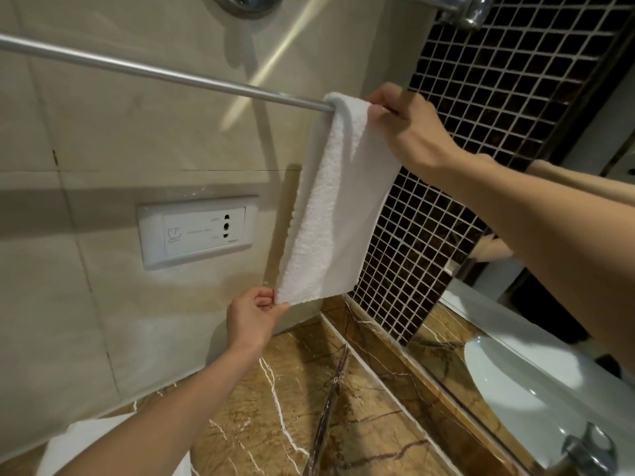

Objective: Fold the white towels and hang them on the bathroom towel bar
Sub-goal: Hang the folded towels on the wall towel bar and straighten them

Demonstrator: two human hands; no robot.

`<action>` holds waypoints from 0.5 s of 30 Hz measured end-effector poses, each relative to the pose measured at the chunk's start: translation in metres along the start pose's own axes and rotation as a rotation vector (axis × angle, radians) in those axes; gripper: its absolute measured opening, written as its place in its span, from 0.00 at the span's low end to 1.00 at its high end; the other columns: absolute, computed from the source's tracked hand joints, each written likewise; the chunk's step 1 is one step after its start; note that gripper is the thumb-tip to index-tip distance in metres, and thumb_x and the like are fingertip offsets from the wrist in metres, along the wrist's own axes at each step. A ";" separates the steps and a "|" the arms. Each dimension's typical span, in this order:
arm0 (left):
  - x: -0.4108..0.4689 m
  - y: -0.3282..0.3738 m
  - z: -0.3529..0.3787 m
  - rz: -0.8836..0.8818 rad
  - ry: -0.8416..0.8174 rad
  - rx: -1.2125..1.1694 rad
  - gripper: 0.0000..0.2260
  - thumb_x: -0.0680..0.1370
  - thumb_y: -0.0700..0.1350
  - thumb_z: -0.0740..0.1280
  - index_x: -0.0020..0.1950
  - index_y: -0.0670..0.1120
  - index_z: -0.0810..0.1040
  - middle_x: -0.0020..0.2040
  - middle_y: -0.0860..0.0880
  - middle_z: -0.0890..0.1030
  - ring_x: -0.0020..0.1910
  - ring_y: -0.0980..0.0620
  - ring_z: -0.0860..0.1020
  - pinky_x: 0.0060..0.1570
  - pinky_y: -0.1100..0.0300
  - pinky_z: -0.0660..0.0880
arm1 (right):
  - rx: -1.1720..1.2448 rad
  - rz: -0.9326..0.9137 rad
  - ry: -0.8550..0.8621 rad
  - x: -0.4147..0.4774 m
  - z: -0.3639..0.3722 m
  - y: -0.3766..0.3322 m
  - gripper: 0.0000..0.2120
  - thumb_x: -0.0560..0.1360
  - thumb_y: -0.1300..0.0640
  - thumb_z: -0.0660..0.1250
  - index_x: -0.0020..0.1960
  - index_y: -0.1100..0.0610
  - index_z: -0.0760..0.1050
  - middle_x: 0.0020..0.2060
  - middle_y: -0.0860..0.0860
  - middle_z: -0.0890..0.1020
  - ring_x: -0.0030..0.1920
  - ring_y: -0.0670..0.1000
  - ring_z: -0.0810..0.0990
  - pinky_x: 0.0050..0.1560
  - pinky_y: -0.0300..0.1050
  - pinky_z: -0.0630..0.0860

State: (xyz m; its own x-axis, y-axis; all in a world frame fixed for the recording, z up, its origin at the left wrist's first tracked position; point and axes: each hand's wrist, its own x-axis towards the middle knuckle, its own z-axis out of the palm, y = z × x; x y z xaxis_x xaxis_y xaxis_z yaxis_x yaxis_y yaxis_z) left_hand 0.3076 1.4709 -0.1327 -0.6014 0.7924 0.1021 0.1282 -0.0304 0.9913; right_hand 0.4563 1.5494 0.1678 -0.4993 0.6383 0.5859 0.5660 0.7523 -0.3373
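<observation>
The white towel, draped over the towel bar, is being gripped at twelve o'clock by the right hand and pinched at seven o'clock by the left hand, seemingly for straightening.

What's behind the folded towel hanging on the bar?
Beige wall tile left, dark mosaic tile right. The towel hides where they meet and the towel bar under its fold.

towel over bar, both hands gripping
</observation>
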 end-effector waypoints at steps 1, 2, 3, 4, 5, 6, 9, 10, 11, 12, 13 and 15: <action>0.000 0.001 -0.001 0.000 -0.002 -0.012 0.14 0.65 0.42 0.79 0.41 0.54 0.77 0.39 0.53 0.81 0.39 0.56 0.80 0.38 0.68 0.73 | 0.014 0.010 0.002 -0.001 -0.001 -0.002 0.10 0.78 0.54 0.56 0.52 0.51 0.76 0.45 0.49 0.79 0.48 0.49 0.77 0.45 0.43 0.73; 0.001 0.002 -0.002 -0.001 -0.005 -0.024 0.14 0.65 0.42 0.79 0.41 0.54 0.77 0.39 0.53 0.82 0.39 0.56 0.80 0.38 0.67 0.74 | 0.041 0.021 0.004 -0.002 -0.001 -0.005 0.12 0.79 0.54 0.56 0.53 0.52 0.77 0.48 0.50 0.80 0.50 0.50 0.77 0.48 0.45 0.73; 0.001 0.003 -0.003 -0.001 -0.011 -0.034 0.14 0.65 0.41 0.79 0.41 0.53 0.77 0.39 0.52 0.82 0.39 0.54 0.80 0.40 0.65 0.76 | 0.068 0.032 0.006 -0.003 -0.001 -0.007 0.13 0.79 0.54 0.56 0.56 0.53 0.77 0.51 0.51 0.80 0.53 0.51 0.77 0.52 0.45 0.74; 0.000 0.005 -0.005 -0.001 -0.014 -0.043 0.13 0.65 0.41 0.79 0.41 0.53 0.77 0.40 0.51 0.82 0.39 0.53 0.80 0.42 0.62 0.77 | 0.084 0.042 0.008 -0.006 -0.001 -0.009 0.14 0.79 0.54 0.56 0.59 0.54 0.77 0.55 0.53 0.80 0.56 0.51 0.77 0.55 0.44 0.73; 0.000 0.007 -0.008 0.000 -0.014 -0.052 0.13 0.65 0.40 0.79 0.41 0.52 0.78 0.40 0.51 0.82 0.39 0.52 0.80 0.43 0.59 0.78 | 0.085 0.046 0.013 -0.009 0.000 -0.011 0.16 0.79 0.54 0.57 0.62 0.56 0.76 0.59 0.54 0.79 0.59 0.51 0.76 0.58 0.43 0.72; -0.001 0.009 -0.011 0.004 -0.011 -0.060 0.13 0.65 0.40 0.79 0.41 0.52 0.78 0.40 0.50 0.82 0.39 0.51 0.79 0.44 0.58 0.78 | 0.075 0.043 0.020 -0.013 0.002 -0.013 0.17 0.79 0.53 0.57 0.65 0.57 0.74 0.62 0.54 0.78 0.61 0.51 0.75 0.59 0.42 0.70; -0.003 0.019 -0.021 0.028 -0.010 -0.077 0.13 0.65 0.39 0.79 0.40 0.52 0.78 0.39 0.51 0.82 0.38 0.53 0.79 0.43 0.61 0.77 | 0.026 0.000 0.075 -0.027 0.006 -0.023 0.19 0.79 0.50 0.58 0.66 0.57 0.72 0.64 0.54 0.75 0.63 0.50 0.72 0.62 0.46 0.68; -0.005 0.023 -0.025 0.039 -0.007 -0.081 0.12 0.66 0.38 0.78 0.39 0.52 0.79 0.39 0.52 0.82 0.38 0.54 0.80 0.41 0.64 0.77 | 0.011 -0.020 0.097 -0.031 0.007 -0.027 0.19 0.79 0.50 0.57 0.65 0.57 0.73 0.63 0.54 0.75 0.63 0.49 0.71 0.63 0.47 0.68; -0.006 0.027 -0.030 0.053 -0.007 -0.078 0.12 0.66 0.37 0.77 0.39 0.52 0.79 0.38 0.53 0.82 0.37 0.55 0.80 0.40 0.66 0.76 | 0.006 -0.037 0.112 -0.035 0.008 -0.033 0.18 0.80 0.49 0.57 0.65 0.57 0.73 0.62 0.53 0.75 0.62 0.49 0.71 0.62 0.47 0.68; -0.009 0.032 -0.035 0.067 -0.011 -0.070 0.12 0.67 0.35 0.76 0.39 0.52 0.79 0.39 0.53 0.82 0.37 0.56 0.80 0.39 0.67 0.75 | 0.013 -0.048 0.116 -0.040 0.010 -0.038 0.18 0.80 0.49 0.57 0.64 0.57 0.73 0.62 0.53 0.76 0.62 0.49 0.71 0.61 0.46 0.68; -0.012 0.037 -0.041 0.075 -0.018 -0.060 0.13 0.69 0.33 0.73 0.40 0.52 0.79 0.39 0.52 0.83 0.38 0.56 0.80 0.39 0.67 0.74 | 0.024 -0.054 0.107 -0.045 0.011 -0.044 0.18 0.81 0.49 0.57 0.65 0.57 0.73 0.62 0.53 0.75 0.62 0.49 0.71 0.61 0.45 0.67; -0.022 0.046 -0.057 0.080 -0.022 -0.052 0.16 0.70 0.30 0.68 0.41 0.52 0.79 0.40 0.51 0.82 0.38 0.56 0.80 0.36 0.70 0.73 | 0.027 -0.063 0.065 -0.057 0.015 -0.055 0.17 0.80 0.52 0.58 0.66 0.56 0.72 0.64 0.53 0.73 0.63 0.46 0.68 0.60 0.42 0.63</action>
State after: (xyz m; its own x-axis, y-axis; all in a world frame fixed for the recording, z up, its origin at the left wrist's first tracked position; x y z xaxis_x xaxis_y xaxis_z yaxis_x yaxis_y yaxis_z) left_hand 0.2822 1.4172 -0.0851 -0.5732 0.7993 0.1803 0.1341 -0.1255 0.9830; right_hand 0.4433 1.4744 0.1420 -0.4890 0.5782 0.6531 0.5165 0.7953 -0.3173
